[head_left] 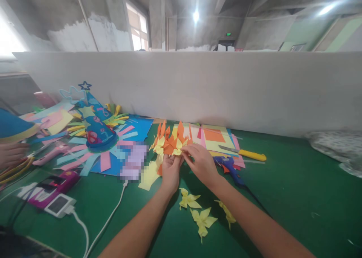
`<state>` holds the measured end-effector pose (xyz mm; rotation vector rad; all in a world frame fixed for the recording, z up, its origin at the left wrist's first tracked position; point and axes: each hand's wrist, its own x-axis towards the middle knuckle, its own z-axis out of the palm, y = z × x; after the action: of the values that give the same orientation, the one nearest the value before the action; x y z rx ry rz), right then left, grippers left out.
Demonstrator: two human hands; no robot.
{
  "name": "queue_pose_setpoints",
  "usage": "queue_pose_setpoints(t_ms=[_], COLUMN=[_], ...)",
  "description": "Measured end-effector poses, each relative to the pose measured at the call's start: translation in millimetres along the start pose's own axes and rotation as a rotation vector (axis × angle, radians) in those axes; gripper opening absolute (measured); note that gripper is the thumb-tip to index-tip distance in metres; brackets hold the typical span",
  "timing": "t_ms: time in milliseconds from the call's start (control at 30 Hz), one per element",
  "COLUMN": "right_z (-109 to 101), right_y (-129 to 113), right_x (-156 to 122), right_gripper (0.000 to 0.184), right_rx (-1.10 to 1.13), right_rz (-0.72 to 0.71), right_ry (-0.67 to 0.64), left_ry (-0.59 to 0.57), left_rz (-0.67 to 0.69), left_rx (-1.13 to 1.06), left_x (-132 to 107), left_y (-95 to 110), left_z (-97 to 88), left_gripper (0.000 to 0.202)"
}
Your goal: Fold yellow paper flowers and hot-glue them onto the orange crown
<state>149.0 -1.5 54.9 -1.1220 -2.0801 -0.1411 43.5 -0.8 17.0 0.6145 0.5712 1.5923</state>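
My left hand (171, 173) grips an orange folded-paper piece (169, 144) from below, its pointed petals standing up. Two yellow paper flowers sit on its front: one flower (160, 146) at the left and another flower (177, 149) at the right. The fingers of my right hand (203, 165) are closed in a pinch at the right-hand yellow flower's edge. On the green table (271, 190) below my hands lie three loose yellow paper flowers (203, 221). A blue glue gun (232, 170) rests just right of my right hand.
A yellow-handled knife (251, 154) lies behind the glue gun, near coloured paper sheets (226, 133). To the left are blue cone hats (100, 133), a phone (135, 162) on a cable and a magenta power strip (56, 190). Another person's hand (11, 154) is at far left. A white partition (198, 88) stands behind.
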Motion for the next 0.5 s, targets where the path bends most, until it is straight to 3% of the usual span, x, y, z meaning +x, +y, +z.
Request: queue_pose_setpoints(t_ms=[500], right_z=[2.8], right_y=[-1.4], right_x=[3.4], right_gripper=[0.014], right_rx=[-0.007], right_rz=[-0.009], right_ry=[0.009], left_ry=[0.02], left_rz=[-0.013], left_rx=[-0.014], left_x=[1.4], left_y=[-1.1], left_z=[-1.8], left_gripper=[0.031])
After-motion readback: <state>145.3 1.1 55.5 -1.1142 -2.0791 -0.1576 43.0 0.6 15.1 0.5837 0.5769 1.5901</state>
